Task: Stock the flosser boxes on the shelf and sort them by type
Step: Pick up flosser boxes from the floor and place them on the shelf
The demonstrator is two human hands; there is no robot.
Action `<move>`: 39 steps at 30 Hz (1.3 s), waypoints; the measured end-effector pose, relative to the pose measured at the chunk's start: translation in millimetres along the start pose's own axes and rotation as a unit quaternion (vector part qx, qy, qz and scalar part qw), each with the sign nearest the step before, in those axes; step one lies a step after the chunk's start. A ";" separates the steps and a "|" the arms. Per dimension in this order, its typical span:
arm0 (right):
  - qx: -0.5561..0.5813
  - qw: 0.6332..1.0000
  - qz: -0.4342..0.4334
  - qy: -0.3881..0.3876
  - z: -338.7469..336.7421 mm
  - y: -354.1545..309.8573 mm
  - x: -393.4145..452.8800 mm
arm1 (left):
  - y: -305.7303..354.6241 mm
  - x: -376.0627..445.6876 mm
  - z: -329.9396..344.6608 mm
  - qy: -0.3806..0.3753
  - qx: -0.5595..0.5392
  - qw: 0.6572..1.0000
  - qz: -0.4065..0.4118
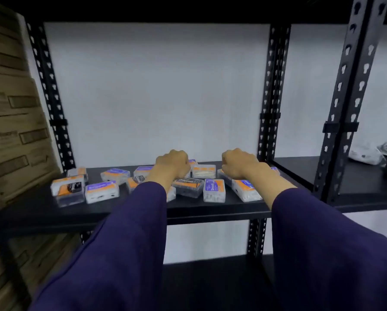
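Both hands, left hand [172, 163] and right hand [238, 163], hover curled over flosser boxes [101, 191] scattered unsorted on the shelf [37, 212]. I cannot tell whether either holds anything. Boxes lie directly beneath, long axes mixed.

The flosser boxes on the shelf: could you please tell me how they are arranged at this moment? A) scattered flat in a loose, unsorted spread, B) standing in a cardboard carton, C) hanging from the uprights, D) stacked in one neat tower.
A: the flosser boxes lie flat and at mixed angles across the black shelf, white-filled and dark-filled ones intermingled, with the left hand and right hand over the middle of them.
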State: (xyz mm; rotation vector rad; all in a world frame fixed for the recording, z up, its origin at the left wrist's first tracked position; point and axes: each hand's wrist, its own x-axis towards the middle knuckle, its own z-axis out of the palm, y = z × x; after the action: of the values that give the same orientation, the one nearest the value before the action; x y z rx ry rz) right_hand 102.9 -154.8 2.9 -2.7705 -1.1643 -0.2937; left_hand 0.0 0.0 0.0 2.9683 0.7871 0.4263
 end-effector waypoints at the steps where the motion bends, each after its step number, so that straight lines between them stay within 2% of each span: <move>1: 0.001 1.000 0.002 -0.004 2.8 -0.6 -3.8 | -1.3 -4.3 3.8 -0.007 0.003 1.000 -0.003; 6: 0.062 0.998 -0.019 -0.014 35.8 -6.9 -11.1 | -17.9 -21.5 33.7 0.007 -0.004 1.000 0.002; 9: 0.116 0.993 -0.016 -0.019 58.1 -17.8 -12.4 | -37.7 -31.3 49.9 0.008 0.030 0.999 -0.033; 12: 0.138 0.990 0.026 0.002 78.1 -33.2 -12.3 | -60.7 -39.3 62.2 -0.002 0.018 0.997 -0.078; 17: 0.169 0.980 0.097 0.038 104.5 -48.8 -18.3 | -80.6 -52.0 76.4 -0.029 -0.029 0.998 -0.055; 23: 0.160 0.977 0.128 0.052 99.6 -52.7 -37.2 | -69.3 -72.6 70.9 -0.037 -0.068 0.995 -0.057; 26: 0.171 0.973 0.139 0.066 95.8 -53.7 -52.1 | -59.1 -91.4 69.9 -0.016 -0.067 0.996 -0.054; 30: 0.220 0.961 0.123 0.110 90.2 -50.6 -83.8 | -48.3 -126.9 73.8 0.053 -0.083 0.994 -0.050; 39: 0.263 0.956 0.055 0.118 96.2 -47.0 -175.2 | -26.2 -208.7 85.4 0.110 -0.215 0.969 -0.055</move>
State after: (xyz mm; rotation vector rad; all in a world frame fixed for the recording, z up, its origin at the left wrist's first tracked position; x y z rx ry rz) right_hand -38.2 -225.6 -128.4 -2.2514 -0.8692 -0.2489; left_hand -163.1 -77.2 -137.7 2.4906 0.7566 0.8132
